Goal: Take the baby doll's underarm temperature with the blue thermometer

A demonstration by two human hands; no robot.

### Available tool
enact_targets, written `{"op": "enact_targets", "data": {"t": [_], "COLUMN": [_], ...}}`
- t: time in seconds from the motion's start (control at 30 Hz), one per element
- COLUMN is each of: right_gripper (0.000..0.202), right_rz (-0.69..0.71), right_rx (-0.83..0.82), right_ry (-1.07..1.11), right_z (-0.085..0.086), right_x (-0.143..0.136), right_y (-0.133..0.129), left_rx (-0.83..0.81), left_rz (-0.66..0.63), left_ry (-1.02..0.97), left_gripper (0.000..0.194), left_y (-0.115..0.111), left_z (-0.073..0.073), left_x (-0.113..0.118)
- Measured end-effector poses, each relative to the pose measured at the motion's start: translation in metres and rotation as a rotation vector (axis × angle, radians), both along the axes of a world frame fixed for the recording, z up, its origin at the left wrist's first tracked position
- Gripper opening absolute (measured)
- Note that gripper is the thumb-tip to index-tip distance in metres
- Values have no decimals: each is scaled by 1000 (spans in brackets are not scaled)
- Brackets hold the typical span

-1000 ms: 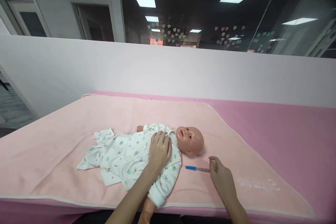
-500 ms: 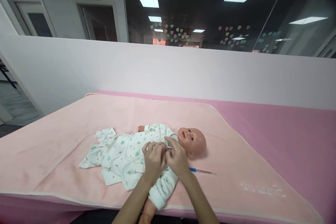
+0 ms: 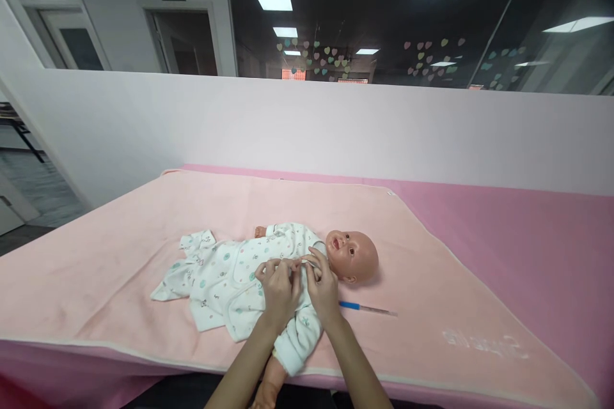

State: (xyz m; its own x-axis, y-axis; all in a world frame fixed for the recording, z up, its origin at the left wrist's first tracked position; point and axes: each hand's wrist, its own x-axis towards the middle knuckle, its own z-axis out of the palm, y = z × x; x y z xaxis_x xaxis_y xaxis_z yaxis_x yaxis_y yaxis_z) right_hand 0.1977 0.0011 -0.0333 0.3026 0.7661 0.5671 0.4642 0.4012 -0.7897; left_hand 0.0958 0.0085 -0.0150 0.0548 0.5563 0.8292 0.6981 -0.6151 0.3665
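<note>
A baby doll [image 3: 354, 255] lies on its back with its head to the right. It wears a white baby shirt [image 3: 252, 255] printed with small coloured figures. My left hand [image 3: 279, 291] is on the shirt front near the collar, fingers bent and pinching the cloth. Close beside it, my right hand [image 3: 322, 284] pinches the shirt just below the doll's neck. The fingertips of both hands nearly meet, and the exact bit of cloth between them is hidden. A slim stick with a blue end [image 3: 367, 309] lies right of my right wrist.
Under the doll spreads a peach blanket [image 3: 119, 249] with pale lettering [image 3: 484, 344]. It covers part of a pink surface [image 3: 503, 223]. A white partition [image 3: 311, 128] stands behind, below a dark window [image 3: 384, 19]. One doll arm [image 3: 271, 383] hangs toward the near edge.
My fingers have shifted slightly at the collar; the right hand's fingers are more raised and spread. The view has moved a little. The doll lies as before.
</note>
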Motion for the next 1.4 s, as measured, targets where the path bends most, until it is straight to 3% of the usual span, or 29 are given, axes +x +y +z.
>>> {"op": "enact_targets", "data": {"t": [0.3,0.7,0.9,1.1,1.27,1.4], "right_gripper": [25,19,22,23,26,34], "right_rz": [38,-28,-81,-165,-217,-156], "right_rx": [6,19,5,57,105,180], "right_ry": [78,98,1,-15,-87,-253], "right_z": [-6,-7,-2,2,2,3], "right_x": [2,-2,-3,-4,-5,-11], "right_y": [1,1,-1,-3,-4,-4], "left_rx": [18,12,6,39,52,25], "left_rz": [15,5,16,91,150,195], "left_ry": [15,72,102,112,141,134], "left_gripper": [12,4,4,17,13,14], "left_y": [0,-3,-3,-6,-11,-13], "left_z": [-2,0,2,3,0,-3], "left_x": [1,4,5,-2,-10,-14]}}
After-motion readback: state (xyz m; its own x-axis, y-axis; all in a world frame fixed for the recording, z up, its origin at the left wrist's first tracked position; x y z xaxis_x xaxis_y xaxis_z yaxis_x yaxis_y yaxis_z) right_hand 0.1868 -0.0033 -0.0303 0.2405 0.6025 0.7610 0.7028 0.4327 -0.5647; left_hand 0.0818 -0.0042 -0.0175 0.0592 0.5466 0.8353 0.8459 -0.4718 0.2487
